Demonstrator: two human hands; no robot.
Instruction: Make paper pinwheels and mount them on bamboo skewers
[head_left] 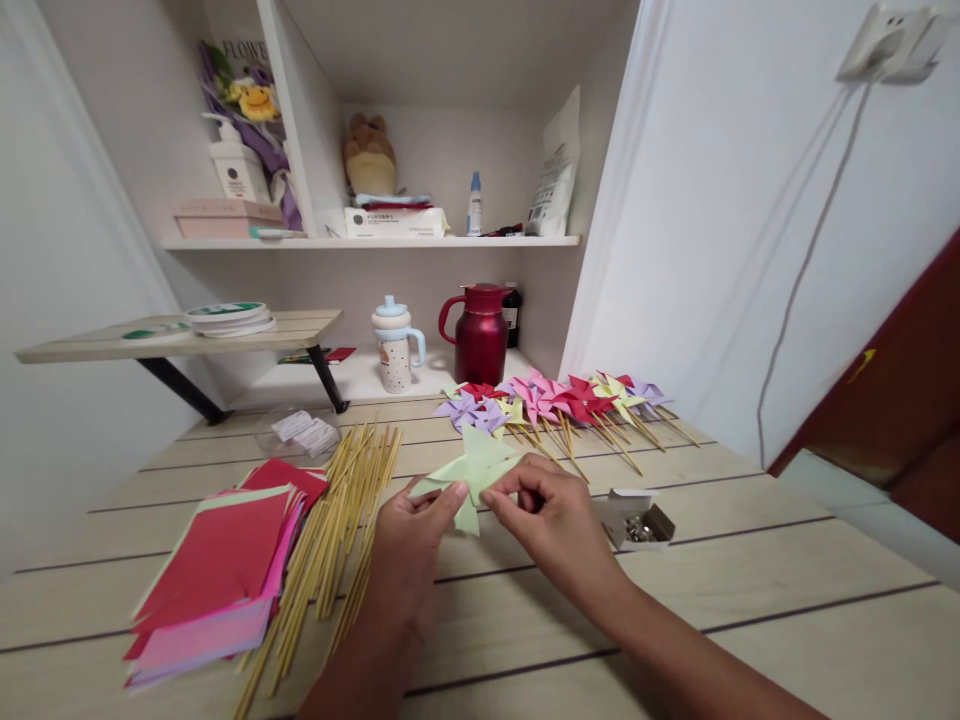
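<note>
A pale green paper pinwheel (474, 462) is held above the middle of the table, its blades folded in toward the centre. My left hand (416, 530) pinches its left side, the thumb lying near the centre. With thumb and forefinger together, my right hand (544, 505) grips the pinwheel's right side close to the middle; whether a small pin is also between those fingers cannot be seen. Right of my right hand is a small open box (637, 522) with shiny metal pins inside. A bundle of thin wooden sticks (330, 540) lies to the left of my left hand.
Stacked coloured paper squares (217, 560) lie at the left, near a clear container (300, 432). Finished pinwheels on sticks (555, 400) lie at the back, before a red jug (481, 335) and a cup (394, 345). A small raised shelf (300, 335) stands at back left.
</note>
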